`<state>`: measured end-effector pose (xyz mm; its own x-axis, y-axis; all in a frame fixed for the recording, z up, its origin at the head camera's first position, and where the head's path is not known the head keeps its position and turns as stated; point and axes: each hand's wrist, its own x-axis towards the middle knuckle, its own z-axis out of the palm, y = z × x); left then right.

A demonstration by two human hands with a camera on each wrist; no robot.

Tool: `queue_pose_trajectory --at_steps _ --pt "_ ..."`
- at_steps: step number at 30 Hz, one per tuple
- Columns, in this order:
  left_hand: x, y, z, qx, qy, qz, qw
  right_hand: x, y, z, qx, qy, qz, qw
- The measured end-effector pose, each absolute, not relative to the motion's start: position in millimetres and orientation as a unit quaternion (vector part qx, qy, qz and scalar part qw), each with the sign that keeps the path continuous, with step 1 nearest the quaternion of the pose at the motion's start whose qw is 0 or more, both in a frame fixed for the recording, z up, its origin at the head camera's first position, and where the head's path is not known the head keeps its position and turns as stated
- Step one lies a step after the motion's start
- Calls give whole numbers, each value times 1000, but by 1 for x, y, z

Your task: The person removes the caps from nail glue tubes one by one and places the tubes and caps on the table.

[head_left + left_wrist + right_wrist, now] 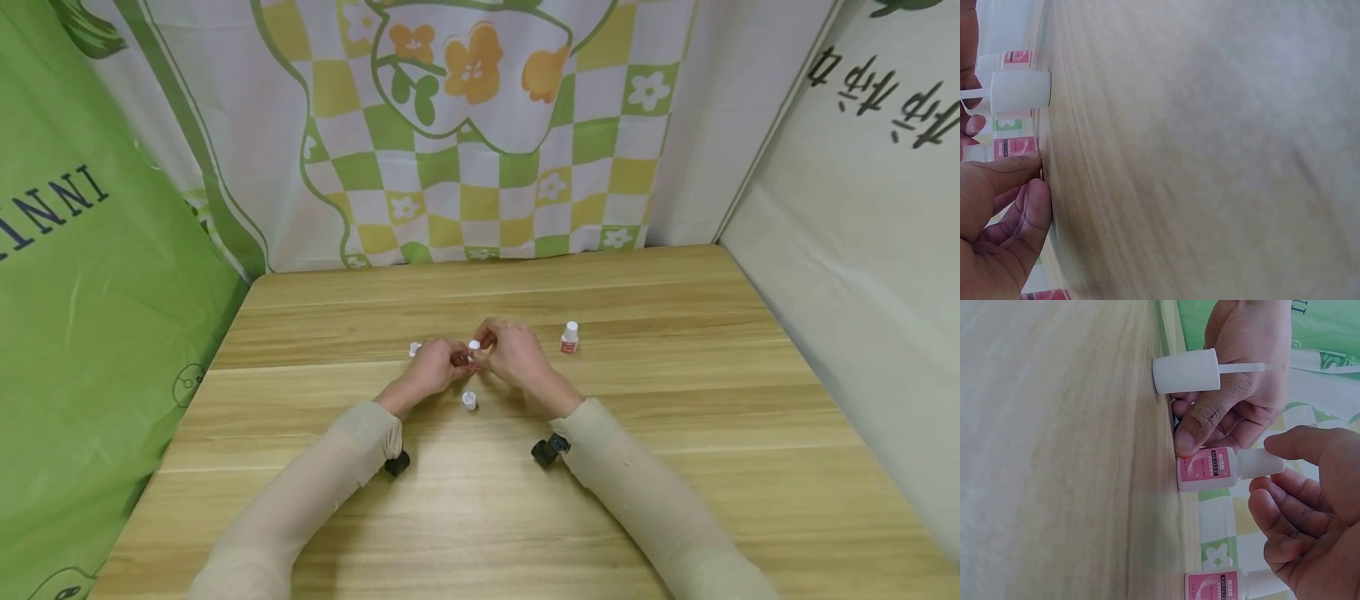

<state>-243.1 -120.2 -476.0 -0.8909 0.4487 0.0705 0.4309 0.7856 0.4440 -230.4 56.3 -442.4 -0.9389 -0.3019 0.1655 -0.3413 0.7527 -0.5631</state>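
A small nail glue bottle (1207, 469), with a pink label and white cap, stands upright on the table between the two hands. My left hand (435, 367) pinches its lower body, the thumb across the edge of the label. Fingers of my right hand (517, 354) pinch the white cap (1262, 464) from both sides. Closer to me, a loose white cap (469, 400) stands on its top, its thin brush (1250, 367) pointing up. Beyond the right hand is another pink-labelled nail glue bottle (570, 337), upright and capped.
A white object (415, 349) shows partly behind the left hand; the left wrist view has a pink label (1047, 295) at its lower edge. The wooden table (675, 433) meets a checkered curtain (480, 192) at the back, with a green cloth (90, 317) on the left.
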Motion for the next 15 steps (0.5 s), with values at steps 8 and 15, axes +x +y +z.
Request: queue_pose_trajectory --at_steps 8,15 --pt "-242 -120 -475 235 944 229 19 -230 56 -444 185 -935 299 45" --pt "-243 -120 -475 233 944 231 21 -231 57 -443 175 -936 303 35"
